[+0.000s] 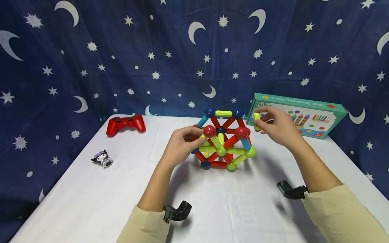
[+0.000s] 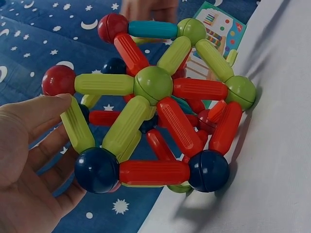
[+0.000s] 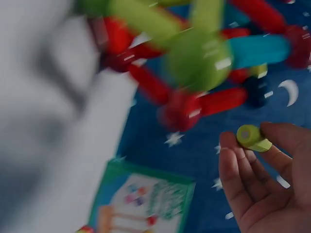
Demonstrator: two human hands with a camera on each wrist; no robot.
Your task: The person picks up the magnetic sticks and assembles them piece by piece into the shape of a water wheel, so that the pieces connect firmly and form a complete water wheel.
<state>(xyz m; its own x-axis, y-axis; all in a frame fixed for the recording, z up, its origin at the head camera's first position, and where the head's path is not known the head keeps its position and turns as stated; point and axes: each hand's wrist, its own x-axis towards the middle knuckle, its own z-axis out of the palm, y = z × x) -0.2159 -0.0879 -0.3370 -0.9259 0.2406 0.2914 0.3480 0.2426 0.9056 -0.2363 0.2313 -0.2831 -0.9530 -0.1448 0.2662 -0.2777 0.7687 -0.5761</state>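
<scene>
A ball-and-rod structure (image 1: 221, 150) of red, green, blue and yellow-green magnetic pieces stands on the white table. At its left side my left hand (image 1: 180, 145) grips it, with the thumb at a red ball (image 2: 58, 80) and the other fingers behind a yellow-green rod (image 2: 77, 124). My right hand (image 1: 279, 126) pinches a loose yellow-green magnetic rod (image 3: 254, 138) between thumb and fingers. That hand is raised to the right of the structure, apart from it, in front of the box. The rod's round end shows in the right wrist view.
A green game box (image 1: 307, 114) stands at the back right. On the left lie a red game controller (image 1: 126, 125) and a small cartoon figure (image 1: 102, 158). Behind the table (image 1: 133, 199) hangs a dark blue cloth (image 1: 179, 47) with moons and stars.
</scene>
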